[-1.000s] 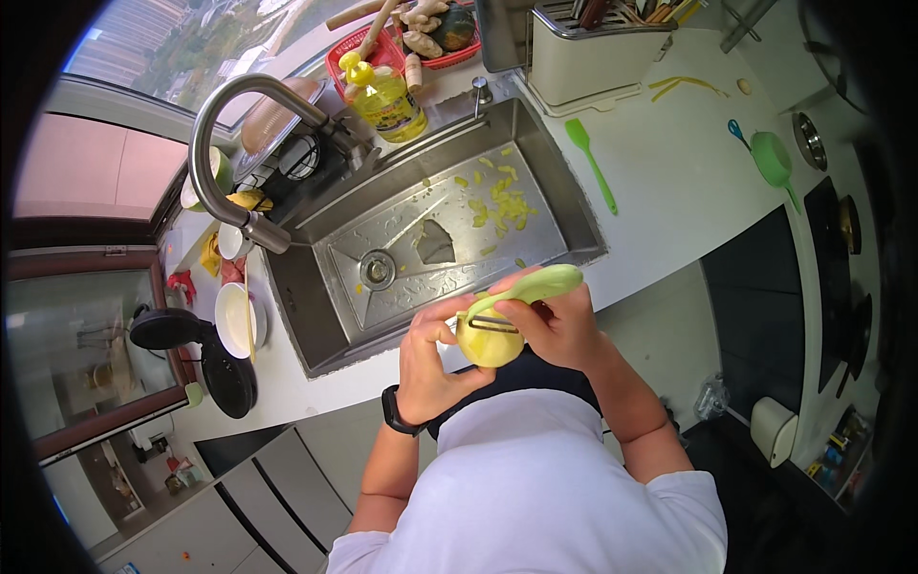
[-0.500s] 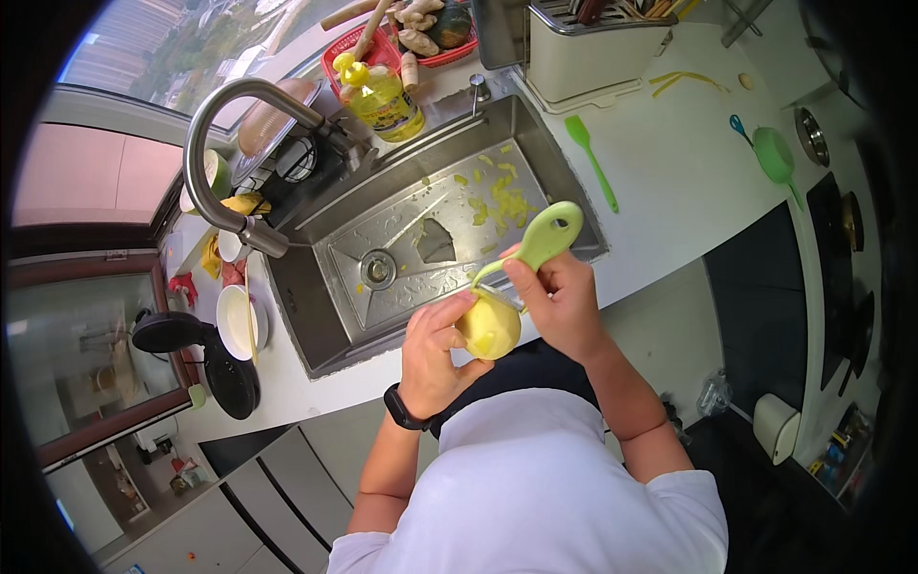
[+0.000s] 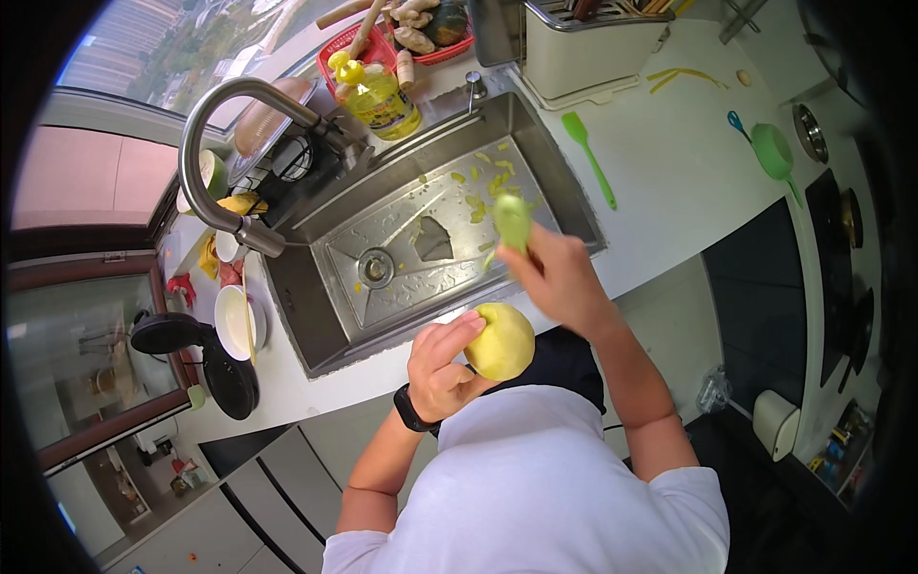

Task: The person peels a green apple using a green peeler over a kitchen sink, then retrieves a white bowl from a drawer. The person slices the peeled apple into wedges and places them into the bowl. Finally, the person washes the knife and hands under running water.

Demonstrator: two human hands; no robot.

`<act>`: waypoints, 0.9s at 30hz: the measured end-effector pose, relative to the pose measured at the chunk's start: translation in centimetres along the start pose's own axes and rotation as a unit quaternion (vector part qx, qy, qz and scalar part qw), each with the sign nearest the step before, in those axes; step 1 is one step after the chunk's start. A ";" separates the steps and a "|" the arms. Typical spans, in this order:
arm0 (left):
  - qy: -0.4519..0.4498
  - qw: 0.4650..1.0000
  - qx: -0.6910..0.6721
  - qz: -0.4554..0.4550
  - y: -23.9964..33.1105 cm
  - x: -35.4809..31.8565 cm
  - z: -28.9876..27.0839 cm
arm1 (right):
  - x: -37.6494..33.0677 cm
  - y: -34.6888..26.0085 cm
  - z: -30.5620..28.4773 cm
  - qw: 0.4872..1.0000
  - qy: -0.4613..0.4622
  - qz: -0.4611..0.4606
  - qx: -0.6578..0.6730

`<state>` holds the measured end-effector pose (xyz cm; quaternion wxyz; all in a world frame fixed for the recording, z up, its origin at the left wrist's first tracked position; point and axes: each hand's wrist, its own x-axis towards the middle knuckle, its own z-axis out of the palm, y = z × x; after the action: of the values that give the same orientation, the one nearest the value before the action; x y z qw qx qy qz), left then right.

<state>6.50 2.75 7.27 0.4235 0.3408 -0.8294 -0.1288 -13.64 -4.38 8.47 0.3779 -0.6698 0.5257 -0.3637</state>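
You are holding a smooth, pale yellow potato that is looking wet and matt. Beside it, the peeler is shiny green plastic. Behind it, the sink is shining grey metal, with thin peel bits lying inside.

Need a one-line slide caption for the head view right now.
Left hand holds a peeled yellow potato at the sink edge; right hand lifts a green peeler.

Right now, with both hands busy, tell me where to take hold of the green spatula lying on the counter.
Grip the green spatula by its long thin handle, near the lower end, closing across its narrow width from above. It lies flat on the white counter right of the sink, blade end away from the person, with bare counter around the handle. The flat blade probably offers less purchase.
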 end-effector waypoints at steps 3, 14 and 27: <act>-0.018 0.999 -0.017 0.027 -0.6 0.8 -0.3 | 0.4 3.0 0.8 0.992 0.065 0.100 0.041; -0.016 0.981 0.109 0.160 -1.3 1.4 -1.2 | -2.1 -2.8 -0.3 0.966 -0.021 0.030 0.256; -0.011 0.970 0.053 0.237 -1.2 1.1 -1.2 | -0.4 -2.0 -1.7 0.994 -0.059 -0.023 0.091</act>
<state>7.51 1.18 8.09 0.4143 0.1552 -0.8967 0.0158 -14.39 -3.84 11.02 0.4594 -0.6648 0.4517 -0.3781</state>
